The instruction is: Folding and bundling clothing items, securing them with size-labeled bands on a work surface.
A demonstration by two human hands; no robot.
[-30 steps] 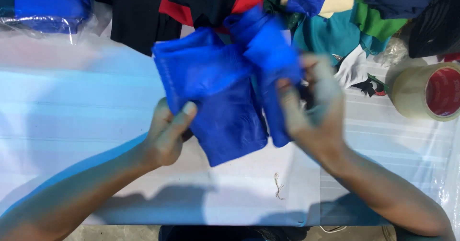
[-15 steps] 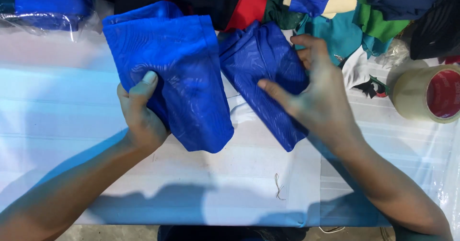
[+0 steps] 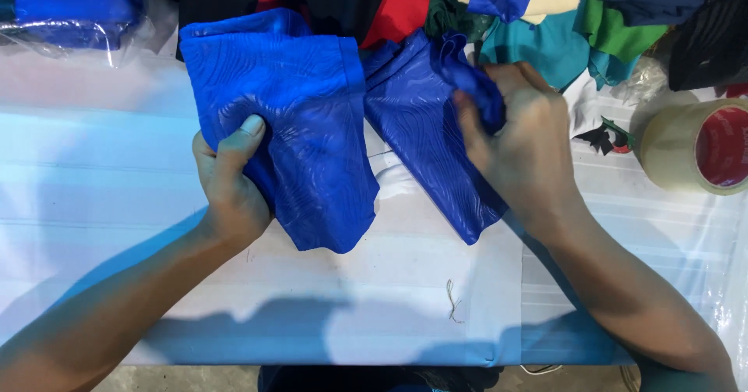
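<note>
Now, line by line:

Left hand: the left hand (image 3: 230,181) is closed around the lower left edge of the bright blue glossy fabric piece with a wavy embossed pattern (image 3: 300,127), thumb on top and pointing up, fingers tucked underneath out of sight.

Right hand: the right hand (image 3: 518,154) is curled, its fingertips bunching and pinching a gathered fold at the upper right end of the same blue cloth.

Blue fabric: it lies spread across the white table surface covered in clear plastic sheeting (image 3: 93,166), in two lobes; the left lobe is broad and flat, the right lobe narrower and slanting down to a point, and the two meet near the top centre.

Behind the fabric: a heap of mixed garments in red, black, teal and green (image 3: 545,26) sits along the far edge, touching the top of the blue cloth.

Far right: a roll of clear packing tape with a red core (image 3: 701,146) rests on the table, near the right hand but apart from it.

Top left: a blue folded item in a clear plastic bag (image 3: 70,6) lies well apart from both hands.

Near edge: a short loose thread (image 3: 452,302) lies on the table between the forearms.
</note>
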